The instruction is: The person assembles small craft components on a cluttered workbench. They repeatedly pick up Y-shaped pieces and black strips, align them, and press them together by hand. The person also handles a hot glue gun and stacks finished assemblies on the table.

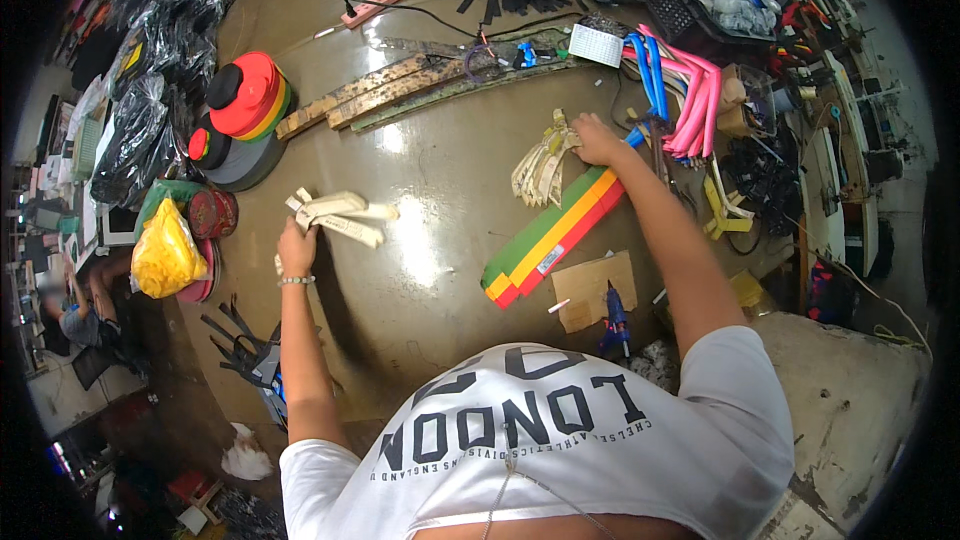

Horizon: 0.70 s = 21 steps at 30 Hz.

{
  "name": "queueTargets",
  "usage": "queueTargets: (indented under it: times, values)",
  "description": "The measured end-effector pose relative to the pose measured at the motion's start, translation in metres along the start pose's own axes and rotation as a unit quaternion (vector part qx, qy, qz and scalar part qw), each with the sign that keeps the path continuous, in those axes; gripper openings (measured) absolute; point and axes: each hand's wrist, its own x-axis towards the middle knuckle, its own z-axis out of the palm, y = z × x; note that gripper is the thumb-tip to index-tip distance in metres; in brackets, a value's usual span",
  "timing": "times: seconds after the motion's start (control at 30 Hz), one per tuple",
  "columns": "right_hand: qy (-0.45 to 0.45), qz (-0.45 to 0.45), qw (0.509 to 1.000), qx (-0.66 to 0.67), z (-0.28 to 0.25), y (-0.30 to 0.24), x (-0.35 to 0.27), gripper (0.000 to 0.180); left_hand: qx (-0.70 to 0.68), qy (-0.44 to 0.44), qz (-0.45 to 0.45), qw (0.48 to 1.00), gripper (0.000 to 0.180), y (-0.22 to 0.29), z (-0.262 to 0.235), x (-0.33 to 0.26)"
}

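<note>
My left hand (297,246) is closed round one end of a bundle of cream strips (345,212), whose loose ends fan out to the right above the table. Over on the right, my right hand (597,139) grips the top of a second bundle of cream strips (543,168), which hangs down and to the left. Just below that hand, a stack of green, yellow and red striped bands (552,237) lies slantwise, with a white label on it. Closer to me are a piece of brown cardboard (590,290) and a blue glue gun (615,318).
Rolls of red, yellow, green and black webbing (245,100) stand at the left, beside a yellow plastic bag (170,252). Long wooden strips (400,85) lie across the back. Pink and blue strips (690,90) are heaped right, below a black crate (690,0). A person sits far left.
</note>
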Motion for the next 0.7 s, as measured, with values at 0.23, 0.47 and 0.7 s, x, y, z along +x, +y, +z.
queueTargets:
  times: [0.23, 0.47, 0.7]
  values:
    - [-0.056, 0.096, 0.984, 0.14, -0.016, -0.038, 0.006, 0.056, -0.418, 0.003, 0.119, 0.9, 0.03, 0.141, -0.016, -0.028]
    - [-0.017, -0.059, 0.919, 0.389, -0.009, -0.116, 0.029, 0.049, -0.15, 0.029, 0.368, 0.917, 0.042, 0.276, 0.017, -0.031]
    - [-0.004, -0.063, 0.84, 0.538, -0.007, -0.099, 0.017, 0.044, -0.143, -0.03, 0.309, 0.94, 0.062, 0.306, 0.043, -0.018]
